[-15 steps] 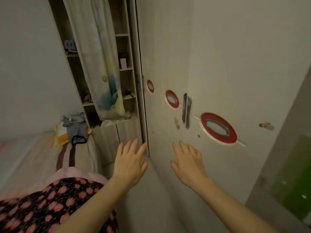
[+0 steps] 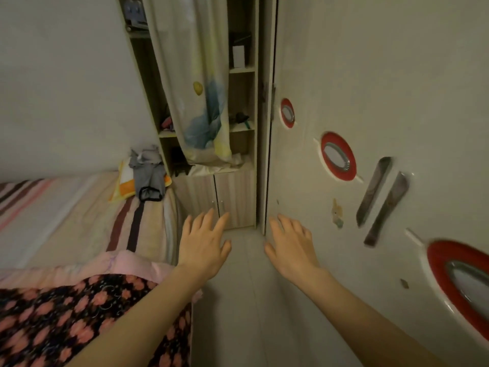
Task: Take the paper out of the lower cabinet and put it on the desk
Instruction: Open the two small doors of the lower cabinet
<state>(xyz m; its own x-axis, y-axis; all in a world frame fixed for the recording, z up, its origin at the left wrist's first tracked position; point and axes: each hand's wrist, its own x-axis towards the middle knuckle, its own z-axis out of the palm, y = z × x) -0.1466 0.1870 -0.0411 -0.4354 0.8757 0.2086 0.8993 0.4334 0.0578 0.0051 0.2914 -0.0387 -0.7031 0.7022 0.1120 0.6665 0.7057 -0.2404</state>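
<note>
Pale floor (image 2: 238, 300) runs between a bed (image 2: 79, 215) on the left and a white wardrobe (image 2: 370, 75) with red oval rings on the right, up to a tall shelf unit (image 2: 242, 102) half covered by a curtain (image 2: 195, 75). At the bottom of this unit stands the lower cabinet (image 2: 215, 200), its two doors closed, so the paper cannot be seen. Both hands are empty with fingers spread: the left hand (image 2: 203, 247) hangs over the floor just before the cabinet doors, the right hand (image 2: 291, 247) near the wardrobe's lower corner.
</note>
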